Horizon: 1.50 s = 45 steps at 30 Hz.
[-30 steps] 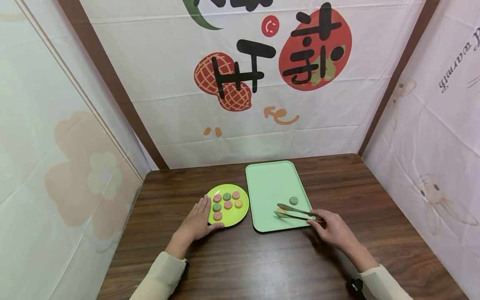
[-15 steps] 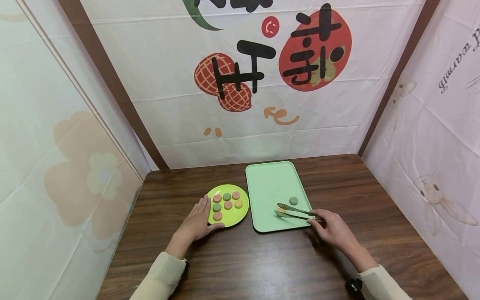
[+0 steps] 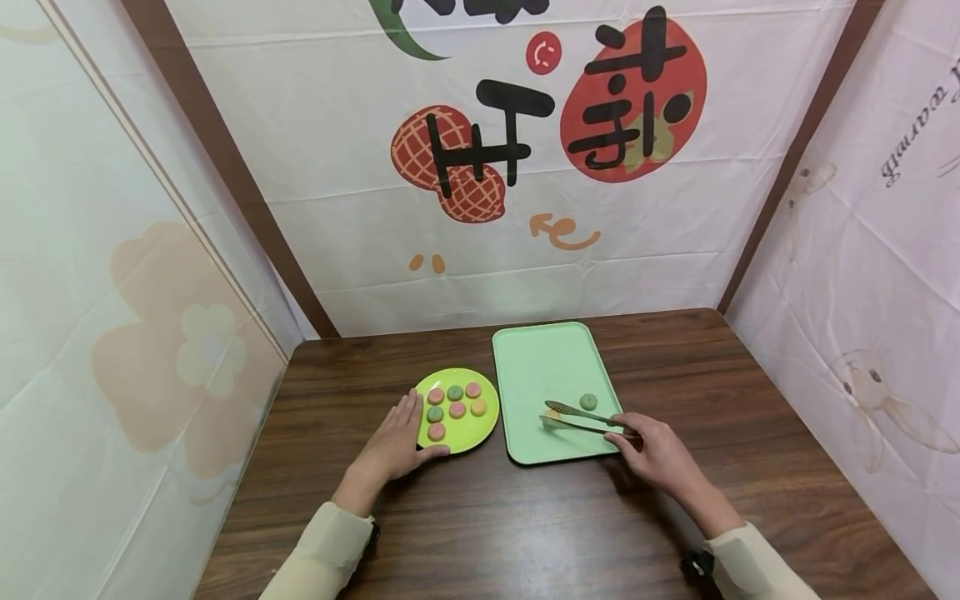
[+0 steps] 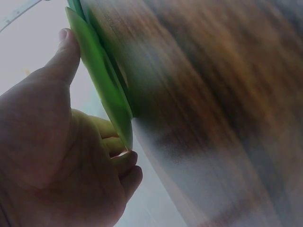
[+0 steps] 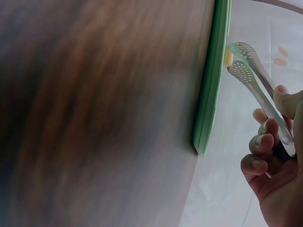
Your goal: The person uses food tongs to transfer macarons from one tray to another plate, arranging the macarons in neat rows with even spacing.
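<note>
My right hand point(image 3: 660, 454) holds metal tongs point(image 3: 581, 423) over the light green tray point(image 3: 536, 358), with perforated tips. A yellow macaron point(image 3: 553, 415) lies between the tips; whether both press on it is unclear. In the right wrist view the tongs point(image 5: 258, 85) point at the yellow macaron point(image 5: 228, 57) just past the tray's edge point(image 5: 211, 90). Behind the tongs a green macaron point(image 3: 588, 402) sits on the tray. My left hand point(image 3: 393, 442) rests against the left rim of the yellow-green plate point(image 3: 476, 433), fingers straight and thumb along the near edge.
On the plate are several macarons: pink point(image 3: 457, 409), green point(image 3: 435, 413) and yellow point(image 3: 478, 407). Plate and tray stand side by side on the dark wooden table point(image 3: 487, 533). A printed cloth wall point(image 3: 465, 283) rises behind it, with more cloth at both sides.
The tongs have shifted a little to the left and away from me, and the yellow macaron has moved with their tips. My left hand and the plate stay put.
</note>
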Motion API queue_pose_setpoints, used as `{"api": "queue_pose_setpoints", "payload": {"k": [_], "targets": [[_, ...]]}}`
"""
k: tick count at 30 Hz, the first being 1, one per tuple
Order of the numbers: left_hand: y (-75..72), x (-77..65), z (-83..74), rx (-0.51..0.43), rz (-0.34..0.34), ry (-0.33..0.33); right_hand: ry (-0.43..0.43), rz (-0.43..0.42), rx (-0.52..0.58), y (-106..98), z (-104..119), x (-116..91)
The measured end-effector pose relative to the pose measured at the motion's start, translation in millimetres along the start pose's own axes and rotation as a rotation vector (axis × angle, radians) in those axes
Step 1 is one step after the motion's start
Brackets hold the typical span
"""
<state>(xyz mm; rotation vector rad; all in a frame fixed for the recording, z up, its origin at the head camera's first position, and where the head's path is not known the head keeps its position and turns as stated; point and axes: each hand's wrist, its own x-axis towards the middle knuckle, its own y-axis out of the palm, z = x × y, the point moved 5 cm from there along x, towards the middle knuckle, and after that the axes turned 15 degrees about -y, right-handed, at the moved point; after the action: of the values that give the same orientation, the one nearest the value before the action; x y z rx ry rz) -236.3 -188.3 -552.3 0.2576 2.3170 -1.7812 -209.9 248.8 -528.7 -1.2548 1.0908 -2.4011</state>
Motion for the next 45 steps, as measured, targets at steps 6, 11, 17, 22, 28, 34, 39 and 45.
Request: {"api": "queue_pose_setpoints", "payload": {"k": [6, 11, 17, 22, 28, 34, 39, 45], "targets": [[-0.1, -0.5, -0.6, -0.001, -0.004, 0.003, -0.012, -0.003, 0.002, 3, 2, 5], [-0.5, -1.1, -1.8, -0.003, -0.012, 0.008, -0.016, 0.006, 0.013, 5, 3, 9], [-0.1, 0.0, -1.8, -0.002, -0.015, 0.010, -0.009, 0.018, 0.021, 9, 4, 15], [-0.6, -0.3, -1.5, 0.002, -0.010, 0.004, -0.014, 0.018, 0.026, 12, 4, 19], [-0.9, -0.3, -1.7, 0.008, -0.009, 0.002, -0.025, 0.009, 0.042, 15, 6, 24], [-1.4, -1.3, -1.9, 0.010, -0.013, 0.005, -0.051, -0.006, 0.044, 19, 7, 30], [-3.2, -2.8, -3.2, 0.002, -0.012, 0.003, -0.065, -0.029, 0.060, 22, 9, 34], [-4.5, -4.0, -3.4, 0.011, -0.013, 0.001, -0.082, -0.029, 0.057, 24, 12, 41]]}}
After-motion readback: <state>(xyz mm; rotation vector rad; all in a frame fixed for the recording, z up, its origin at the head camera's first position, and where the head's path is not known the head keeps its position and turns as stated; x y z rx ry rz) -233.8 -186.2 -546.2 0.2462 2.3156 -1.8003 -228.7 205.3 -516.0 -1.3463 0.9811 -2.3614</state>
